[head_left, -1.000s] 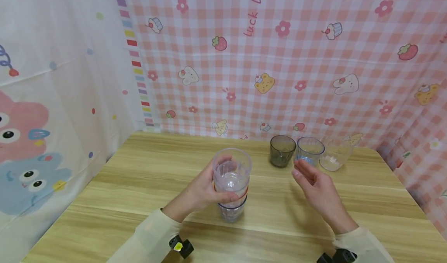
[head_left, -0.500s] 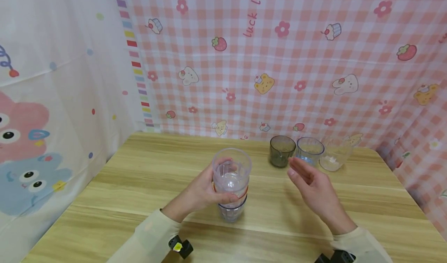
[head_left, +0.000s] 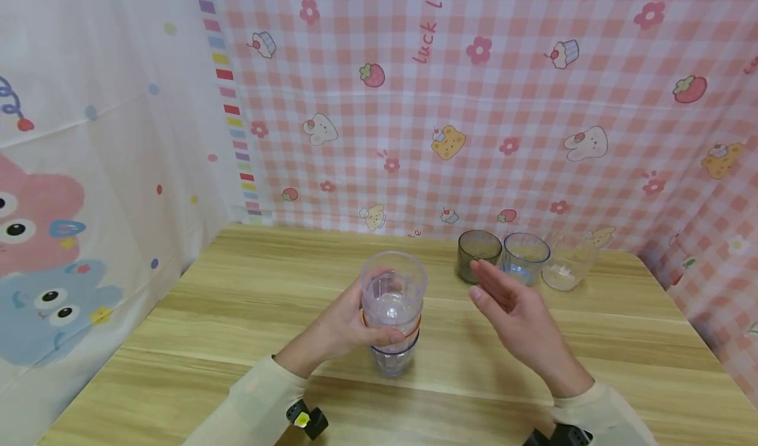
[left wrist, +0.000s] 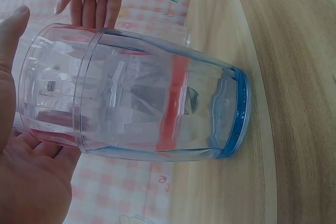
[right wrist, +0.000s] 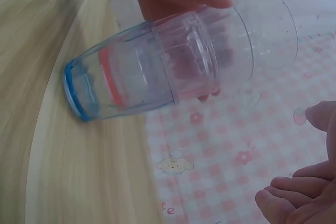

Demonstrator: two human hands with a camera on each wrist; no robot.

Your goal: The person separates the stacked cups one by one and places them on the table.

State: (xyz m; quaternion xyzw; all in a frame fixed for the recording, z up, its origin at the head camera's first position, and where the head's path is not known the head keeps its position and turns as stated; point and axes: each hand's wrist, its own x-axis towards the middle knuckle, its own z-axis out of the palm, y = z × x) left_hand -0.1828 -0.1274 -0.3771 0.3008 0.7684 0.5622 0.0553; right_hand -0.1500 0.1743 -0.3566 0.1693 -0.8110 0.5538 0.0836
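Observation:
A stack of nested clear plastic cups (head_left: 393,360) stands upright on the wooden table in the head view. The lowest cup has a dark blue rim and, in the left wrist view, a blue base (left wrist: 239,114); above it shows a red base band (left wrist: 174,103). My left hand (head_left: 346,324) grips the stack's upper part, thumb across the front and fingers behind, partly seen through the plastic. To the right, my right hand (head_left: 521,321) hovers over the table with straight fingers and holds nothing. Its fingertips overlap the grey cup in the head view; whether they touch cannot be told.
At the back right stand a smoky grey cup (head_left: 478,252), a blue-rimmed cup (head_left: 526,252) and a colourless cup (head_left: 565,268) in a row. A pink checked cloth (head_left: 414,104) hangs behind the table, and a white cloth (head_left: 118,170) hangs at the left.
My right hand has moved left, from in front of the blue-rimmed cup to in front of the grey cup. My left hand and the stack have stayed in place.

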